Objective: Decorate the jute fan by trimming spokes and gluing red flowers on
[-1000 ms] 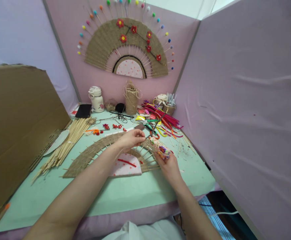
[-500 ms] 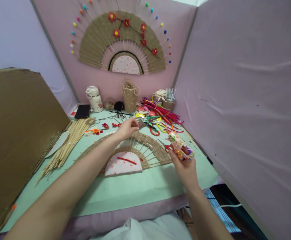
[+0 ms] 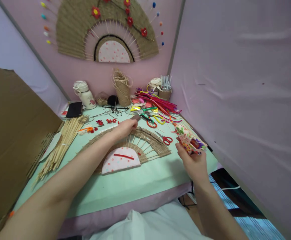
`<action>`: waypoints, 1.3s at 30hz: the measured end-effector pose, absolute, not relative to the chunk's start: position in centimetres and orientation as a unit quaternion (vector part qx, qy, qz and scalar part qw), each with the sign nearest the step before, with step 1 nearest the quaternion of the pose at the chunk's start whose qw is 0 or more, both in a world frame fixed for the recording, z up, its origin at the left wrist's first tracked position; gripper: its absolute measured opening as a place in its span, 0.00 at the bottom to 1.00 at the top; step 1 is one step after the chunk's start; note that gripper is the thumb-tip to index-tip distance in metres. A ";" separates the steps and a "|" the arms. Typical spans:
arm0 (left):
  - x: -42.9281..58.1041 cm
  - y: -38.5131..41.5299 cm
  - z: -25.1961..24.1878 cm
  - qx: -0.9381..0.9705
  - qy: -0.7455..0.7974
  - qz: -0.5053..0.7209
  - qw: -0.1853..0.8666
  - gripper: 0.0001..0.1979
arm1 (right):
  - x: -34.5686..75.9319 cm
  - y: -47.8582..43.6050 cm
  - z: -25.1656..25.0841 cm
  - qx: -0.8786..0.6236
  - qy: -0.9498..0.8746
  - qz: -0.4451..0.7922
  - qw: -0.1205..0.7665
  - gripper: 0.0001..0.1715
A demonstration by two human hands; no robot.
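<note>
1. Twine-woven fan (image 3: 150,136) lay flat on the green-covered table (image 3: 135,190) in front of me, its broad band arching away from my body and its thin ribs showing inside the arch.
2. At its centre, on the side nearest me, was a white half-round panel (image 3: 120,164) with coral dots; a red strip (image 3: 124,156) lay slantwise across it.
3. My left hand (image 3: 126,129) reached over the top of the band, and my forearm hid much of the fan's left side. Those fingers were curled close together; I could not tell whether they pinched anything.
4. My right hand (image 3: 193,165) was off to the right, well apart from the left one, its fingers wrapped round a flower-patterned tool (image 3: 187,137), by its shape a glue gun.
5. Red-handled scissors (image 3: 167,140) lay just beside the fan's right end, between it and that tool.
6. Beyond the band were a pile of red pipe cleaners (image 3: 164,102) and, standing farther back, a twine spool (image 3: 123,91).
7. On my left lay a bundle of bamboo sticks (image 3: 63,146).
8. Another fan (image 3: 72,36), dotted with red flowers, hung on the pink wall.
</note>
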State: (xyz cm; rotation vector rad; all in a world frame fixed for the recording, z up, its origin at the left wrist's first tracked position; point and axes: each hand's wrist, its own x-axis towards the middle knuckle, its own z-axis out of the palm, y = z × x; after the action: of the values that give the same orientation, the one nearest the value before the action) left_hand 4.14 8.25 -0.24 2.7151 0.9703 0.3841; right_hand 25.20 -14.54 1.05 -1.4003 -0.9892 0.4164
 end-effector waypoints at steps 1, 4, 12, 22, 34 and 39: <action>4.1 8.2 -0.2 0.930 0.323 0.131 0.114 0.07 | 25.2 -14.5 1.1 -0.611 -0.432 0.188 0.636 0.20; 4.1 8.3 -0.3 0.935 0.310 0.134 0.107 0.06 | 25.1 -14.3 1.1 -0.610 -0.424 0.206 0.637 0.20; 4.3 8.7 -0.7 0.942 0.299 0.121 0.097 0.06 | 25.2 -14.1 1.1 -0.616 -0.389 0.227 0.646 0.25; 4.2 8.5 -0.9 0.942 0.295 0.116 0.108 0.08 | 25.3 -14.0 0.7 -0.621 -0.385 0.231 0.643 0.28; 5.5 0.8 1.6 0.937 0.332 0.102 0.034 0.20 | 26.8 -13.2 0.3 -0.637 -0.398 0.191 0.631 0.22; 7.2 -1.7 0.7 0.930 0.362 0.053 0.036 0.25 | 28.7 -12.7 -0.2 -0.678 -0.386 0.152 0.607 0.22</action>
State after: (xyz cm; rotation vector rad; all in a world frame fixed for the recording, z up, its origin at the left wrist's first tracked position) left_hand 7.19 -1.72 0.74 2.8566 1.1109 0.1635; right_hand 28.66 -12.72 -0.23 -1.5664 -0.8915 0.3516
